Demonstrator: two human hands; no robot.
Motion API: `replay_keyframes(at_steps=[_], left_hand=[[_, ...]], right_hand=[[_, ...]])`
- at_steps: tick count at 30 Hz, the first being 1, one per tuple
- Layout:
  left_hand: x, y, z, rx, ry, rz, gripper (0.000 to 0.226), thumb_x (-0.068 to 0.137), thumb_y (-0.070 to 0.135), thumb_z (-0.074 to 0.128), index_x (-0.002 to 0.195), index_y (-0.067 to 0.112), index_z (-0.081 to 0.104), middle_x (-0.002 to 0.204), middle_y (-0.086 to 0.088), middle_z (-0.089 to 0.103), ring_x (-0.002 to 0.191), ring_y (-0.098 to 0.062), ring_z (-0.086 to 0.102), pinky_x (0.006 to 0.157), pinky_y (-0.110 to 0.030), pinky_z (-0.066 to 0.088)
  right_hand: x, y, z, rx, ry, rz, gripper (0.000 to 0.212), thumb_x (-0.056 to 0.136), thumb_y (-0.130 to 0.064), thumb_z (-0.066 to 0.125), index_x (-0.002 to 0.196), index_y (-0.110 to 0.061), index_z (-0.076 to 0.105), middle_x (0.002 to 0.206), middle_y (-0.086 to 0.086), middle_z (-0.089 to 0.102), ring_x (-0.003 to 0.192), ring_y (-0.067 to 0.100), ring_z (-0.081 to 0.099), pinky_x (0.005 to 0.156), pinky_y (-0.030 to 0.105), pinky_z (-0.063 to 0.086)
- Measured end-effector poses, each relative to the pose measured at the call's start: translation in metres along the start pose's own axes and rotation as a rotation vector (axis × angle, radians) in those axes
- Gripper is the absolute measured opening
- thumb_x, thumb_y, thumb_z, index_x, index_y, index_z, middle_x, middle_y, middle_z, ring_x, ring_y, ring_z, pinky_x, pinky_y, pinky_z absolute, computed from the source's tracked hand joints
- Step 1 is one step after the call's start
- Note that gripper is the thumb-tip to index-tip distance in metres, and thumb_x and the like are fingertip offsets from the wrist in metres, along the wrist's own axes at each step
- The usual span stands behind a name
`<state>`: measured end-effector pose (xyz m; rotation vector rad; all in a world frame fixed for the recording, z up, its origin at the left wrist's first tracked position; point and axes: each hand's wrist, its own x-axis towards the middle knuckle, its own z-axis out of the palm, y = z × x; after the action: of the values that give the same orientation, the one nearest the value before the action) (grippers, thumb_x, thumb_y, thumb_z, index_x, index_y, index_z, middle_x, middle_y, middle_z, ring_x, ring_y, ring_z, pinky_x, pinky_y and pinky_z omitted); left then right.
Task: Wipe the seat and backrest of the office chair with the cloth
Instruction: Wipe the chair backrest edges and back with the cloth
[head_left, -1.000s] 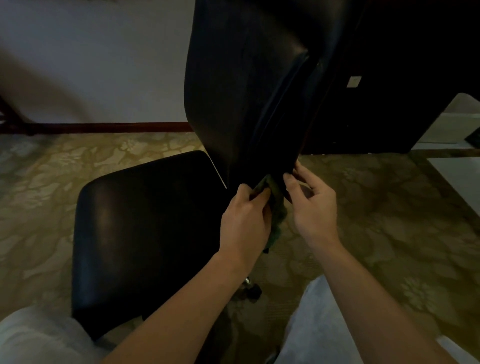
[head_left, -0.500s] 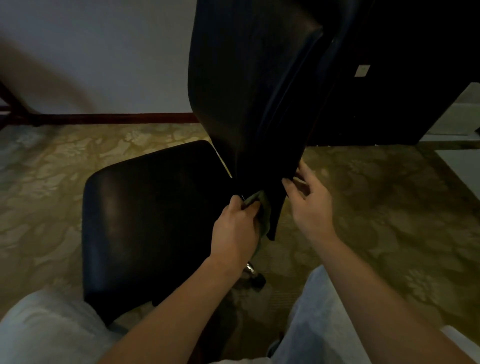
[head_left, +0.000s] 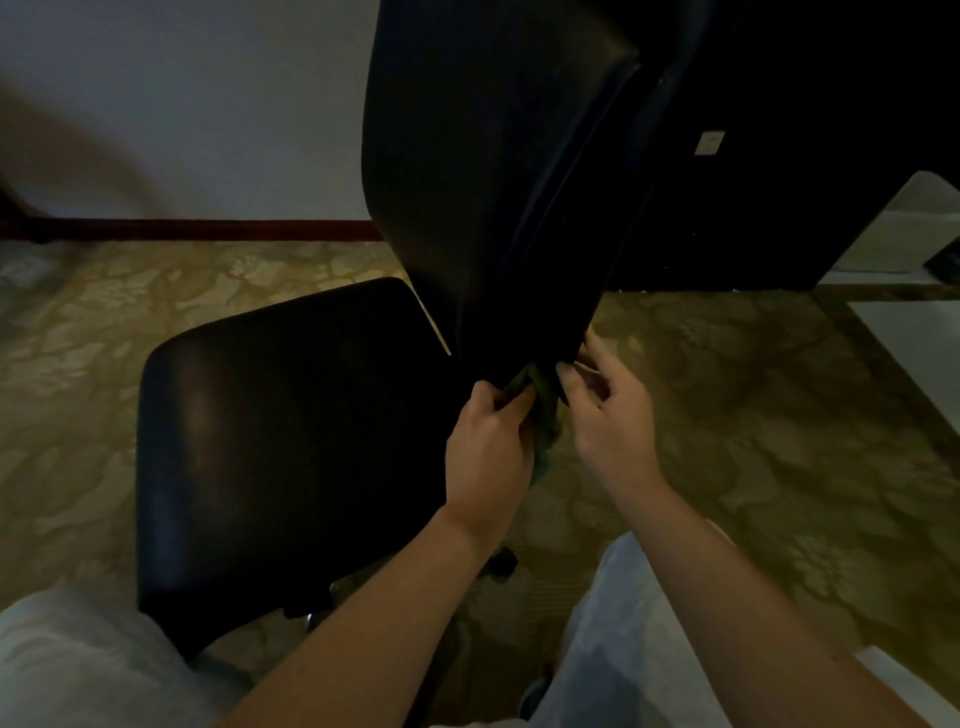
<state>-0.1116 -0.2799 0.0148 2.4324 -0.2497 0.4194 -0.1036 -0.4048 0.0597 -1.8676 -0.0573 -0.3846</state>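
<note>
At the lower edge of the backrest (head_left: 493, 182), just right of centre, the two hands meet. The left hand (head_left: 488, 447) grips the bunched green cloth (head_left: 544, 415) up against that edge. The right hand (head_left: 610, 421), at its 3 o'clock, lays loosely bent fingers on the same edge (whether it pinches or only steadies, I cannot tell).

The step looks like wiping the backrest's bottom margin. The next move probably calls for keeping the chair from swivelling while the cloth is drawn along the rim, then carrying it to the seat (head_left: 280, 441) at 9 o'clock.

The backrest's side seam runs up toward 1 o'clock. The carpet (head_left: 779, 441) lies open from 3 to 5 o'clock, a dark cabinet (head_left: 779, 208) stands behind at 1 o'clock, and the person's knees crowd 5 and 8 o'clock.
</note>
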Motion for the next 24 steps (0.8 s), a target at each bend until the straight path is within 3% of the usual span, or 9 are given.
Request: replay_keyframes(at_steps=[4,7,10,14,19,24], left_hand=[[-0.004,-0.014,0.007,0.178,-0.189,0.007,0.03,0.098,0.023,0.059,0.127,0.022,0.066,0.12,-0.006,0.052,0.1,-0.027,0.058,0.077,-0.033,0.055],[-0.012,-0.028,0.002,0.266,-0.32,-0.011,0.038,0.102,0.022,0.051,0.139,0.027,0.054,0.131,-0.005,0.046,0.111,-0.025,0.053,0.087,-0.033,0.053],[-0.023,-0.04,-0.007,0.288,-0.365,-0.011,0.042,0.103,0.025,0.048,0.145,0.03,0.048,0.133,-0.003,0.044,0.112,-0.022,0.053,0.087,-0.03,0.052],[-0.026,-0.04,-0.019,0.205,-0.295,0.002,0.044,0.103,0.027,0.049,0.147,0.027,0.047,0.129,-0.004,0.045,0.111,-0.023,0.053,0.089,-0.035,0.054],[-0.005,-0.02,-0.013,0.163,-0.127,0.091,0.037,0.101,0.024,0.056,0.137,0.019,0.059,0.12,-0.008,0.054,0.098,-0.026,0.06,0.074,-0.04,0.059],[-0.001,-0.023,0.004,0.161,-0.094,0.107,0.033,0.099,0.027,0.054,0.13,0.018,0.064,0.113,-0.006,0.057,0.092,-0.025,0.06,0.069,-0.04,0.058]], right_hand=[[0.001,0.007,0.001,-0.031,0.009,0.005,0.046,0.1,-0.015,0.057,0.144,-0.028,0.049,0.122,-0.017,0.064,0.112,-0.005,0.06,0.094,0.02,0.051],[0.003,0.012,0.002,-0.067,0.02,-0.005,0.049,0.1,-0.016,0.058,0.147,-0.022,0.046,0.122,-0.014,0.064,0.111,-0.004,0.06,0.092,0.015,0.05],[0.003,0.018,0.004,-0.077,0.03,0.001,0.05,0.099,-0.019,0.059,0.147,-0.024,0.046,0.121,-0.013,0.065,0.111,-0.001,0.06,0.091,0.014,0.049],[-0.005,0.03,0.008,-0.064,0.007,0.053,0.045,0.1,-0.025,0.058,0.144,-0.026,0.05,0.121,-0.01,0.064,0.111,0.0,0.06,0.09,0.015,0.05],[-0.006,0.033,0.01,-0.022,0.029,0.09,0.04,0.099,-0.024,0.06,0.139,-0.026,0.055,0.122,-0.01,0.065,0.111,-0.004,0.059,0.089,0.01,0.048],[-0.006,0.034,0.01,0.033,0.024,0.133,0.04,0.1,-0.028,0.059,0.139,-0.029,0.055,0.126,-0.01,0.063,0.114,-0.003,0.059,0.092,0.015,0.05]])
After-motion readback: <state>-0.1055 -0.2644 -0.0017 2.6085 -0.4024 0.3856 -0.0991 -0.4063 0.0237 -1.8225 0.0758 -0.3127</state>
